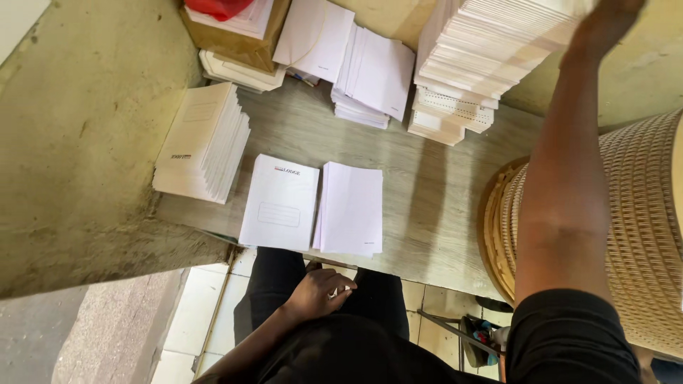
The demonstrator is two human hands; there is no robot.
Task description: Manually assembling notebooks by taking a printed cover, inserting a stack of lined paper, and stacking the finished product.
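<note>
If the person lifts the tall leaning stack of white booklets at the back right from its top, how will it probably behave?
The tall stack already leans, so its layers would probably slide apart. It looks thick, so likely heavy as a whole. The right hand reaches its top; lifting there would probably take only a few thin, floppy booklets.

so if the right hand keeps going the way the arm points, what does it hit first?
The right hand is already at the tall white booklet stack; that stack comes first, though actual contact is unclear.
</note>
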